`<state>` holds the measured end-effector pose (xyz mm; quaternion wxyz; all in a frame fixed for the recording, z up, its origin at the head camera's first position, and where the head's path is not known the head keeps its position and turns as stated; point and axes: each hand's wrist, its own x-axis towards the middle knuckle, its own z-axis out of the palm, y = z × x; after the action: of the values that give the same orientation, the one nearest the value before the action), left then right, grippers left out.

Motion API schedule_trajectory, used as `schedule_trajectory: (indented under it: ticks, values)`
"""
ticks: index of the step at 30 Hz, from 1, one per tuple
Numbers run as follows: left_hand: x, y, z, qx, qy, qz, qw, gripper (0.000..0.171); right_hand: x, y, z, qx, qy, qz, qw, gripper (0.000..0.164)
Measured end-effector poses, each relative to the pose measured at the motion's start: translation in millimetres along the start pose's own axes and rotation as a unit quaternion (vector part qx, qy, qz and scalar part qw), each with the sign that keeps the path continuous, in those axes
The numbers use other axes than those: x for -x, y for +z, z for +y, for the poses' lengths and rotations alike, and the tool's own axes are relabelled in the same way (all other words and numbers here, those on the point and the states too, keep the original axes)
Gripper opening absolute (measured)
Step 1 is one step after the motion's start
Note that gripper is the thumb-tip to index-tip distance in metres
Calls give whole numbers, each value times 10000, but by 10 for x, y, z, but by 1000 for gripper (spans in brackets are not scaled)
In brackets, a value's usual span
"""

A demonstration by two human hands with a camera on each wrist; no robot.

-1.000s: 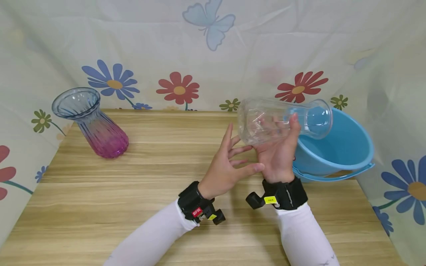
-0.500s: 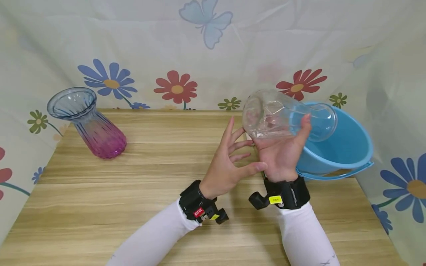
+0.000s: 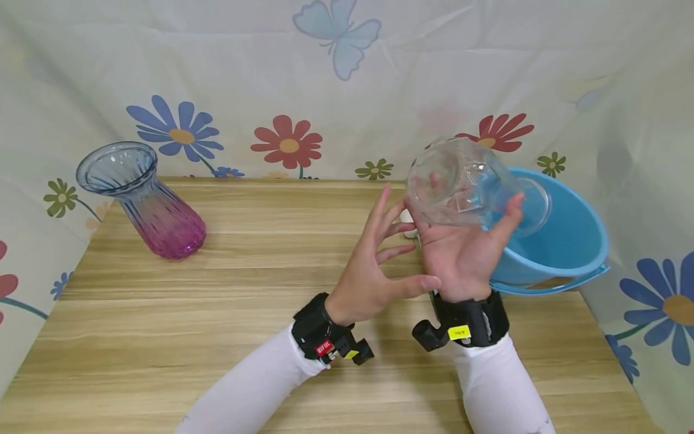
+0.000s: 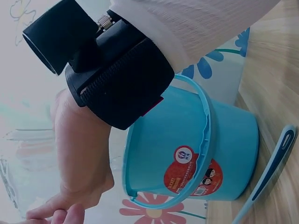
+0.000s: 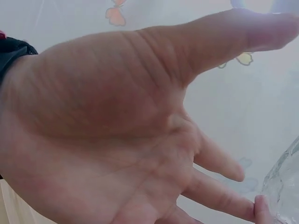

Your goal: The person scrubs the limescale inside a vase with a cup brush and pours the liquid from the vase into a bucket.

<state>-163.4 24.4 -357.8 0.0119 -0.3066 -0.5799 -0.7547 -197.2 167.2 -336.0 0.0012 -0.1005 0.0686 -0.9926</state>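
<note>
A clear glass vase (image 3: 458,184) lies tilted above the table, its round base to the left and its mouth over the blue bucket. My right hand (image 3: 461,256) holds it from below, palm up, with the thumb along the neck and fingers showing through the glass. My left hand (image 3: 365,271) is spread beside the vase's base; whether a fingertip touches the glass, I cannot tell. In the right wrist view the left hand's palm (image 5: 107,116) fills most of the picture, with the vase at the right edge. The left wrist view shows the right hand (image 4: 84,158) side-on.
Close behind the right hand stands a blue bucket (image 3: 569,235), its handle lowered. A blue-to-pink ribbed glass vase (image 3: 162,211) is at the table's left. A long navy and light-blue handle (image 4: 268,170) lies beside the bucket. Behind the wooden table (image 3: 217,331) hangs a flowered curtain.
The clear vase has turned in my right hand so its base faces more toward the head camera. The right hand has shifted slightly right; the left stays almost where it was.
</note>
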Motion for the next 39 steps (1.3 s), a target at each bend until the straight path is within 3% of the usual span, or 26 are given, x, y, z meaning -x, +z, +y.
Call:
schedule_trajectory:
  ticks: [6, 10, 19, 23, 39]
  values:
    - [14, 38, 246, 55, 24, -189, 9998, 115, 22, 25, -9, -68, -77, 115, 9999, 72]
    - [15, 35, 303, -40, 87, -282, 9996, 120, 33, 37, -2, -128, -104, 130, 9998, 73]
    - [5, 26, 319, -39, 327, -494, 9982, 115, 65, 86, -4, -217, -151, 242, 9994, 72]
    - [-4, 25, 338, -50, 354, -566, 9978, 119, 68, 104, -5, -290, -124, 99, 9995, 72]
    - [-13, 9, 330, -347, 669, -691, 9948, 114, 63, 133, 40, -276, -258, 171, 9991, 71]
